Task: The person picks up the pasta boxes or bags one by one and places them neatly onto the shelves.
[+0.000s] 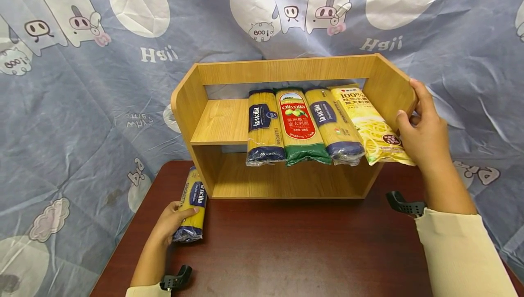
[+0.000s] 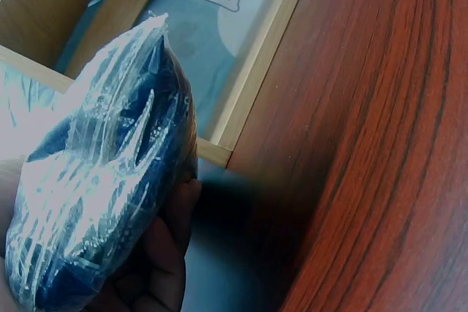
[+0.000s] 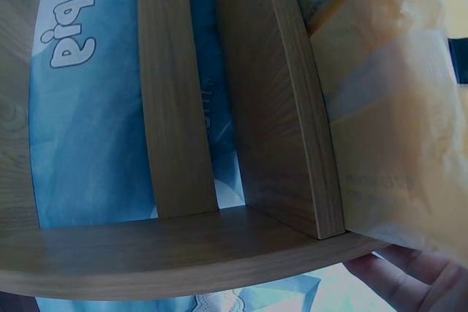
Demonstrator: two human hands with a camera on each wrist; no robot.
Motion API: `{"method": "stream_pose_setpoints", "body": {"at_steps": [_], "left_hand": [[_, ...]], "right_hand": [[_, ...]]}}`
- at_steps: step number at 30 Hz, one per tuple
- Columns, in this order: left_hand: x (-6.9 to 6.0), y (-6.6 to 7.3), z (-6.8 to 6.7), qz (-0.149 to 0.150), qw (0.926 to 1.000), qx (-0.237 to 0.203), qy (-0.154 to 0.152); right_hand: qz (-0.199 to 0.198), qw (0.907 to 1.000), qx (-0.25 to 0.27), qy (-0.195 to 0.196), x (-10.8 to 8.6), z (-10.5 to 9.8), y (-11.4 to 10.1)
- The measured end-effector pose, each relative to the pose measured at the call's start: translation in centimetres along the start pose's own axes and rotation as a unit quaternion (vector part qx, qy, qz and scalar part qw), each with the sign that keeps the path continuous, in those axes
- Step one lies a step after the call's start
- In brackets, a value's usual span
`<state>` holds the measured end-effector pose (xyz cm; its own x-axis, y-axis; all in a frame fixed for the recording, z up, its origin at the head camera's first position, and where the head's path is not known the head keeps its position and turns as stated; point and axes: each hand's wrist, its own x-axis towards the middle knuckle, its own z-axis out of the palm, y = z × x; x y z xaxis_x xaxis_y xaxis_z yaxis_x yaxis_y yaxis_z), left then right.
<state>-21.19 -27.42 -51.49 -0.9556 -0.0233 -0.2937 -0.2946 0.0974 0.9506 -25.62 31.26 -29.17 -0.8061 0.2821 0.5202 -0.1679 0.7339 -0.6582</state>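
On the left, my left hand [image 1: 169,220] grips a yellow-and-blue spaghetti pack [image 1: 198,194] near its lower end, beside the shelf's left wall. The pack's crinkled clear end [image 2: 102,173] fills much of the left wrist view, with fingers [image 2: 164,246] curled beneath it. My right hand [image 1: 430,135] holds the front edge of the right side panel [image 1: 390,85] of the wooden shelf [image 1: 286,70], thumb inside and fingers at the outside. Closest to that hand, on the upper board, lies a pale yellow pasta bag [image 1: 370,124].
Beside the bag on the upper board are a blue-ended spaghetti pack [image 1: 333,119], a red-and-green one [image 1: 300,126] and another blue-ended one [image 1: 265,128]. Bare board [image 1: 225,122] shows left of them. The shelf stands on a dark red table [image 1: 286,242] before a patterned cloth [image 1: 204,10].
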Motion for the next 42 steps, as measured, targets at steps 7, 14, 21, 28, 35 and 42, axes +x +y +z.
{"method": "stream_pose_setpoints", "body": {"at_steps": [7,14,21,28,35,42], "left_hand": [[0.2,-0.4,0.1,0.005,0.9997,0.008,0.021],[-0.1,0.1,0.3,0.005,0.9986,0.002,0.053],[-0.3,0.6,0.4,0.016,0.9968,-0.031,0.072],[-0.6,1.1,0.5,0.035,0.9946,-0.042,0.088],[-1.2,1.8,0.9,0.052,0.9929,-0.057,0.091],[-1.4,2.2,1.0,0.076,0.9890,-0.083,0.096]], "right_hand": [[0.003,1.0000,-0.005,-0.002,0.0,0.0,0.2],[-0.004,1.0000,0.000,0.005,0.1,0.1,0.2],[0.003,1.0000,-0.006,0.000,0.2,0.1,0.3],[0.005,1.0000,0.000,-0.002,0.1,0.1,0.3],[0.000,1.0000,0.001,0.004,0.2,0.1,0.2],[0.001,1.0000,0.002,0.002,0.1,0.1,0.3]]}}
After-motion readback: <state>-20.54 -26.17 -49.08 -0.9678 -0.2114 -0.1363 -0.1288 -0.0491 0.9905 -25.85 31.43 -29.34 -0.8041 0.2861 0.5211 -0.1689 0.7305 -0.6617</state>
